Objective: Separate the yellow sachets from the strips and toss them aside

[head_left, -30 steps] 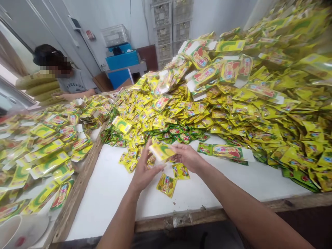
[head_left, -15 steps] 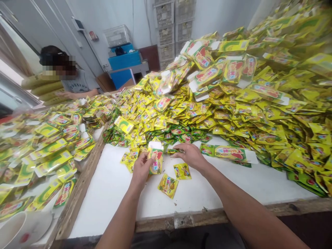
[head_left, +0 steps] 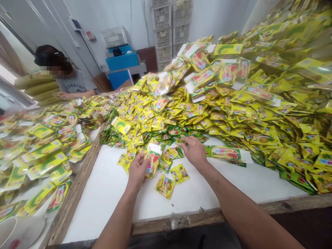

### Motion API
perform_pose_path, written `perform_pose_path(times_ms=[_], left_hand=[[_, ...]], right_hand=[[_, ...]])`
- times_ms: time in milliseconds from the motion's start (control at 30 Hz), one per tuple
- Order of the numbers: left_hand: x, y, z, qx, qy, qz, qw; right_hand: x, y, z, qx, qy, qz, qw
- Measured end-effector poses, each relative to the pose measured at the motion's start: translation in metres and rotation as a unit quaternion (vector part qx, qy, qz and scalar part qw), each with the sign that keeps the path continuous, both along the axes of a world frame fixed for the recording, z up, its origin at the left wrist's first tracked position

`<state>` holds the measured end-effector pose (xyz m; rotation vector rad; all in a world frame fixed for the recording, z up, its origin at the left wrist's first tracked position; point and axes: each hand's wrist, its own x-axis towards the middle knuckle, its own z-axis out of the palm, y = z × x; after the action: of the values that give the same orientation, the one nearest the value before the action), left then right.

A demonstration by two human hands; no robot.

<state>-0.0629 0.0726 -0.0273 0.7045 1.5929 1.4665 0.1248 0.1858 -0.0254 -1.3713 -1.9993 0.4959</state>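
My left hand (head_left: 138, 170) is closed round a small yellow-green printed carton (head_left: 153, 160), its white top flap standing open and facing away from me. Just right of the carton lie several yellow and green sachets (head_left: 169, 154). My right hand (head_left: 194, 151) is at the front edge of the sachet heap (head_left: 186, 117), its thumb and fingers pinched together; what lies between the fingertips is too small to make out. Two yellow pineapple sachets, one nearer me (head_left: 165, 186) and one further off (head_left: 180, 173), rest on the white tabletop (head_left: 103, 193) between my forearms.
A flattish long carton (head_left: 230, 154) lies right of my right hand. A wooden divider (head_left: 80, 186) separates a left section heaped with cartons (head_left: 46, 159). A white bowl (head_left: 20, 231) stands at lower left. Another person (head_left: 75, 83) sits across the table. Blue boxes (head_left: 123, 62) stand behind.
My right hand has shifted slightly right and up, away from the carton. More yellow and green sachets now show between the carton and that hand. The carton in my left hand has tilted.
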Motion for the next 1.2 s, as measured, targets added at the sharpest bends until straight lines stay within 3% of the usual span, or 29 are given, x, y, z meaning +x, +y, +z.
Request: perform_pose_path(times_ms=[67,267,333,433,567,800,933,1033,1200], left_hand=[[0.0,0.001,0.0,-0.015,0.001,0.008,1.0],[-0.001,0.002,-0.003,-0.028,0.017,0.016,0.999],[-0.002,0.003,-0.004,-0.028,0.032,0.013,0.999],[-0.002,0.003,-0.005,-0.03,0.052,0.009,0.998],[-0.001,0.002,-0.002,-0.014,0.044,-0.038,0.998],[0.0,-0.002,0.002,-0.003,0.054,-0.112,0.992],[0.002,-0.001,0.006,-0.024,0.035,-0.17,0.984],[0.004,0.0,0.007,-0.029,0.018,-0.166,0.986],[0.007,0.001,0.004,-0.031,-0.031,-0.164,0.986]], right_hand=[[-0.007,-0.008,0.003,0.022,-0.038,0.008,0.999],[-0.026,-0.021,-0.001,-0.083,-0.166,0.061,0.981],[-0.023,-0.018,-0.002,-0.101,-0.127,0.057,0.985],[-0.014,-0.011,-0.001,-0.136,0.014,0.064,0.989],[-0.011,-0.009,0.005,-0.168,0.162,0.134,0.963],[-0.013,-0.012,0.013,-0.075,0.083,0.275,0.955],[-0.008,-0.012,0.017,-0.084,0.072,0.24,0.964],[-0.009,-0.013,0.018,-0.119,0.087,0.225,0.963],[-0.016,-0.014,0.013,-0.14,0.215,0.17,0.952]])
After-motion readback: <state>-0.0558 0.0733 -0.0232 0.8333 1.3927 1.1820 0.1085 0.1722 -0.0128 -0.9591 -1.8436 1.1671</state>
